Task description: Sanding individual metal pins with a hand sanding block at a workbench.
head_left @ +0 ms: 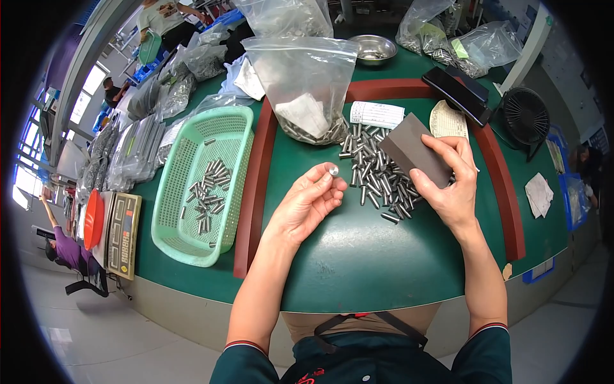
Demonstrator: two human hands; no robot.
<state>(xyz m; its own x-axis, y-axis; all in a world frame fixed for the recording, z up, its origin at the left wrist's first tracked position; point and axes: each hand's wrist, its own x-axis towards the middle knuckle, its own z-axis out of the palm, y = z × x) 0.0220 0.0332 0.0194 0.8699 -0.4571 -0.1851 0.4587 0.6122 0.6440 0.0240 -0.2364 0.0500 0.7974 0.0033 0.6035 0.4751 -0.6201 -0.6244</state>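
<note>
Between the thumb and fingers of my left hand (pixel 310 200) is a small metal pin (pixel 334 171), its round bright end facing up. My right hand (pixel 451 182) grips a dark grey-brown rectangular block (pixel 416 152), which looks like a sanding block, tilted over the work surface. Under and beside the block lies a heap of short metal pins (pixel 377 176), partly hidden by it. To the left of my left hand, a light green perforated plastic basket (pixel 165 211) holds a smaller group of the same pins (pixel 210 185).
Dark red strips (pixel 254 192) border the green table (pixel 377 262). Behind the heap stand a clear zip bag (pixel 300 77) with pins and a metal bowl (pixel 373 48). A phone (pixel 455 95) and black fan (pixel 521 117) lie right; a scale (pixel 123 237) sits left. Other people work farther off.
</note>
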